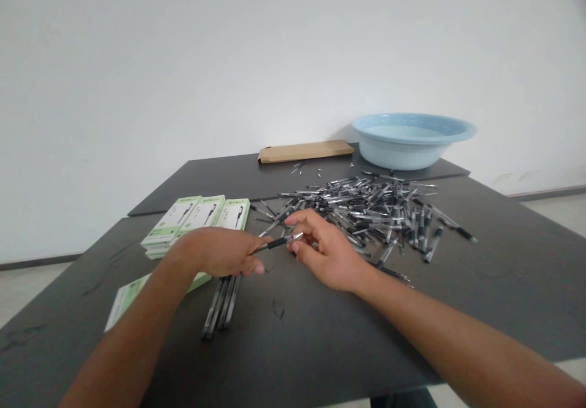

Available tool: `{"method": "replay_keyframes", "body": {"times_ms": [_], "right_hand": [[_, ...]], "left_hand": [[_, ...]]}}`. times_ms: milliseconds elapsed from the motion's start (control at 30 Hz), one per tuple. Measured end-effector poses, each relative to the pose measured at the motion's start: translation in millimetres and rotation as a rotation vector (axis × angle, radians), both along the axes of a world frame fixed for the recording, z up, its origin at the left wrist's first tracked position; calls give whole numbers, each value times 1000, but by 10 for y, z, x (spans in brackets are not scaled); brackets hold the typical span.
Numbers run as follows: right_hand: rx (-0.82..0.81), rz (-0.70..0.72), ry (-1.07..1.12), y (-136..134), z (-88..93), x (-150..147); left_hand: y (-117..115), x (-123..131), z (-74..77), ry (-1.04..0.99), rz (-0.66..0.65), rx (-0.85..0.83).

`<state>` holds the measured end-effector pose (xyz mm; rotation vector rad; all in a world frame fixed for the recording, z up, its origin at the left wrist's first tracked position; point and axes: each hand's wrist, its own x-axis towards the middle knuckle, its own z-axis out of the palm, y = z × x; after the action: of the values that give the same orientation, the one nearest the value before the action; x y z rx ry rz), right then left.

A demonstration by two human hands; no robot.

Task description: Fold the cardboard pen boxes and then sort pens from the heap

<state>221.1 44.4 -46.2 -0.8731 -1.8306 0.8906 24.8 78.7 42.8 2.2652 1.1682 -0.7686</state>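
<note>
My left hand (224,252) is closed around the rear of a gel pen (277,243) with a clear barrel, black grip and silver tip. The pen points right, nearly level above the table. At its tip, my right hand (323,249) has thumb and fingers curled in, closed about the silver end; the exact contact is partly hidden. Below my left hand lies a small row of pens (222,307), side by side, upper ends covered by the hand. Just beyond my right hand spreads a large heap of loose pens (366,206).
Green-and-white pen boxes (171,218) are stacked at the left, and another box (126,298) lies partly under my left forearm. A flat cardboard piece (306,151) and a light blue basin (398,154) stand near the wall. Small loose parts (319,171) dot the dark table (284,365).
</note>
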Motion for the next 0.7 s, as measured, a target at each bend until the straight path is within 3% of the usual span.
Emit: {"method": "replay_keyframes", "body": {"times_ms": [200,500,700], "right_hand": [[-120,31,37,15,-53,-44],[-127,13,227,90,-38,1],[-145,-53,450,230,-9,94]], "left_hand": [[12,-17,-16,-12,12,-26],[60,-106,-40,-80,104,-99],[126,-244,-47,-106,142,-44]]}}
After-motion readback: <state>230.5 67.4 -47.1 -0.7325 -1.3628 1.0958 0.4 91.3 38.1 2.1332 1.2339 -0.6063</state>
